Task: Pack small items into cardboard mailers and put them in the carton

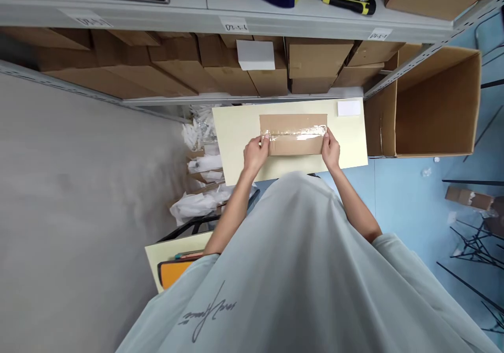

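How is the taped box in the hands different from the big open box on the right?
The taped box looks much smaller than the open box. The taped box is closed, with shiny clear tape across it, while the open box shows its inside. The left hand and right hand hold the taped box; neither hand touches the open box. Both are brown cardboard.

A plain grey wall (86,195) fills the left side, softly shaded near its right edge. A grey metal shelving unit (275,21) with a perforated upright (411,61) spans the top, above a cream tabletop (234,132). Seamed pale-blue flooring (409,201) lies at right, crossed by thin black metal legs (474,182).
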`<control>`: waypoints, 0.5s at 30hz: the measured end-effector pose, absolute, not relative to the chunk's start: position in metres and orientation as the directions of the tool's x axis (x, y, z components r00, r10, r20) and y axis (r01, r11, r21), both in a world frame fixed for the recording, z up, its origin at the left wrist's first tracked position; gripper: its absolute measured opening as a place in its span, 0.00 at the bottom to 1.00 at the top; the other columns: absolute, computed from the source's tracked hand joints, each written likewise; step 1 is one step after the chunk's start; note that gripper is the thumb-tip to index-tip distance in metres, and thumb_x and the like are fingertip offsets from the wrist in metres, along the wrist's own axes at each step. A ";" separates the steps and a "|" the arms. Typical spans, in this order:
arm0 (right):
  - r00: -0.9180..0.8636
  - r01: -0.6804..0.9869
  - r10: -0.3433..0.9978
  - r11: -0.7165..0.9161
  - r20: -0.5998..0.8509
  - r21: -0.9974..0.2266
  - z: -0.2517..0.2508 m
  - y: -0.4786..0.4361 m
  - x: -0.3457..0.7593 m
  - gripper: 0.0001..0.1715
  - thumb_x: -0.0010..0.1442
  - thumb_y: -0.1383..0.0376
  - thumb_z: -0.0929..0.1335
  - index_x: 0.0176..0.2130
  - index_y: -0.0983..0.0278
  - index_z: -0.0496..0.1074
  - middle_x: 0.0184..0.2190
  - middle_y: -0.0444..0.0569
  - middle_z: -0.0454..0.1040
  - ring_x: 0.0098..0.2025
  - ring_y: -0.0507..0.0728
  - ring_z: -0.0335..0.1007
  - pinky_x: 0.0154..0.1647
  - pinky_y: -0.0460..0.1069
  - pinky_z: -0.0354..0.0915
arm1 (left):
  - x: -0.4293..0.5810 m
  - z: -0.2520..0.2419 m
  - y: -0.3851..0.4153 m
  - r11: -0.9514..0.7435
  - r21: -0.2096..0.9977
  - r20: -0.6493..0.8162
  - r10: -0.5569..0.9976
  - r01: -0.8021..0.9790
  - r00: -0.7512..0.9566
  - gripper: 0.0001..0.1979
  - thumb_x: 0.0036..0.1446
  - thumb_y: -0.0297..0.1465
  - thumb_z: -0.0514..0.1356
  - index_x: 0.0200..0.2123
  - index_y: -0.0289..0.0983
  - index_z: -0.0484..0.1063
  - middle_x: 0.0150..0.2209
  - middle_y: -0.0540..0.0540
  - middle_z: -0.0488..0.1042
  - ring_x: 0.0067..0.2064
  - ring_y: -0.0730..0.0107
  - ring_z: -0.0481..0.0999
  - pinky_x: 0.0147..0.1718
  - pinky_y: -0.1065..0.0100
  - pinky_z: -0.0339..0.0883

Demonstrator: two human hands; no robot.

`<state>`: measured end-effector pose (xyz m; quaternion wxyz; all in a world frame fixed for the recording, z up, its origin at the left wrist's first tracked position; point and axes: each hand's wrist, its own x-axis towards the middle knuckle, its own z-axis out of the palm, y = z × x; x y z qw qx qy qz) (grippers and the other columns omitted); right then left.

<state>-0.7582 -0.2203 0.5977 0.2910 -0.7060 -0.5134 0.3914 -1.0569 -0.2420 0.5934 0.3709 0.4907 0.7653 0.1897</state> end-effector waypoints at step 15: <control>0.082 0.668 0.889 -0.385 -0.451 -0.637 0.547 -0.196 -0.741 0.58 0.70 0.23 0.60 0.74 0.62 0.62 0.64 0.67 0.83 0.70 0.80 0.77 0.74 0.73 0.70 | -1.030 0.559 -0.216 0.637 0.540 -0.602 0.749 0.550 -0.277 0.29 0.71 0.60 0.62 0.37 0.38 0.79 0.47 0.26 0.86 0.54 0.35 0.85 0.51 0.53 0.73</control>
